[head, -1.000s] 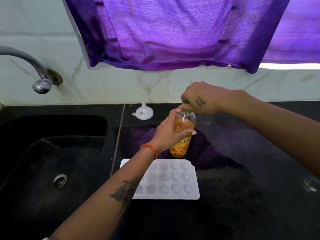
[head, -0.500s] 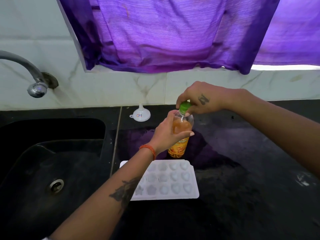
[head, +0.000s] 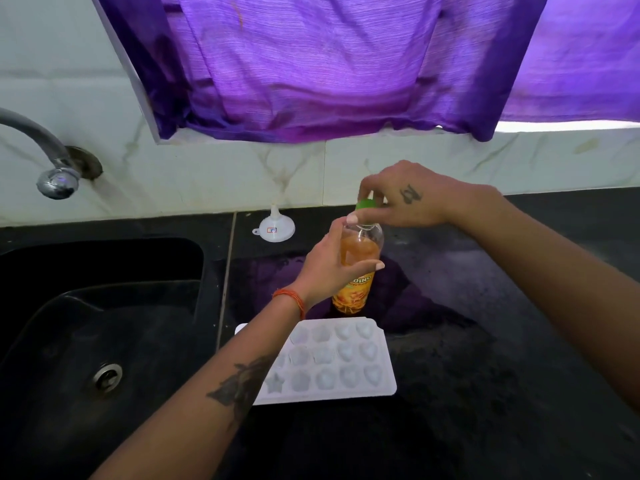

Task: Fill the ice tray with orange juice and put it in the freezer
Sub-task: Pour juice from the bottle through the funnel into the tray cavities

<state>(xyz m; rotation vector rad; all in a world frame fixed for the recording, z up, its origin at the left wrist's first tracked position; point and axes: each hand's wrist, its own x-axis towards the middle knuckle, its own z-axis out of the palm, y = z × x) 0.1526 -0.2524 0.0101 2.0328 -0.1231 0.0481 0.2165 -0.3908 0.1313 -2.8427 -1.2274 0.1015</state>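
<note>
**Cap's showing now, bottle still planted on the counter**

Compared to a second ago, the right hand (head: 412,199) is sitting a bit higher and the green cap (head: 366,204) is peeking out from under the fingers, which are pinching it. The left hand (head: 332,265) is wrapping round the juice bottle (head: 358,268), which is standing upright on the black counter (head: 485,341), neck pointing up (long axis vertical). The white ice tray (head: 332,362) is lying flat just in front of the bottle, long side running left-right, cavities looking empty. The funnel (head: 275,226) is sitting by the wall.
</note>
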